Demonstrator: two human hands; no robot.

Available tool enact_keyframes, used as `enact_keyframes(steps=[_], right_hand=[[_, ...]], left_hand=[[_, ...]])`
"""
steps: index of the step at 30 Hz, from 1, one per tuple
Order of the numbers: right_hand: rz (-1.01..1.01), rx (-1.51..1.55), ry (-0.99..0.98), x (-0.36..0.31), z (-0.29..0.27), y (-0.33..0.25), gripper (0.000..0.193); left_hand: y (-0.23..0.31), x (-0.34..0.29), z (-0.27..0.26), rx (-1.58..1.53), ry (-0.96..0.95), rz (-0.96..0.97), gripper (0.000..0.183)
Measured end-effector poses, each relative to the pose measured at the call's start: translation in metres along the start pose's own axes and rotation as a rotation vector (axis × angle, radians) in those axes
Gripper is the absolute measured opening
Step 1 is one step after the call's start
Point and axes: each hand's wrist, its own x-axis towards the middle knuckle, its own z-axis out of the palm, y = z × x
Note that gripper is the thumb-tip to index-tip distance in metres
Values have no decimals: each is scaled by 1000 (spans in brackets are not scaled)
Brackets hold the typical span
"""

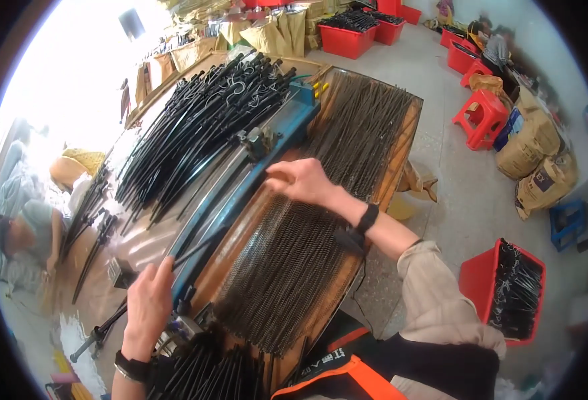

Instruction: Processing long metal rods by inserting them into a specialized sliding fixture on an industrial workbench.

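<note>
Nearest along the blue rail (294, 123), a slim dark rod (200, 245) slants across its near part; it looks light and fairly stiff with some flex, perhaps slick, and best gripped close to an end. The left hand (150, 293), left of the rail, is closed round the rod's near end. Farther up, the right hand (304, 181) bends its fingers inward at the rail's right edge — whether they pinch anything, I cannot tell. Right of the rail lie ridged rods (280, 267); beyond its left side, black cables (200, 127).

On the tabletop (148, 245), a long rail (287, 137) lies between heaps — cables (194, 127) left, rods (287, 267) right — with crates (348, 43) behind on the floor (440, 200).
</note>
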Motion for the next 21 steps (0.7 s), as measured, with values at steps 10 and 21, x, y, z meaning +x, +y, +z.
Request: enact_keyframes(steps=[10, 21], right_hand=[[-516, -129, 296, -10, -3, -22, 36], [-353, 157, 90, -34, 7, -108, 47]], left_hand=[[13, 7, 9, -53, -92, -18, 33], [-7, -42, -19, 142, 54, 68, 35]])
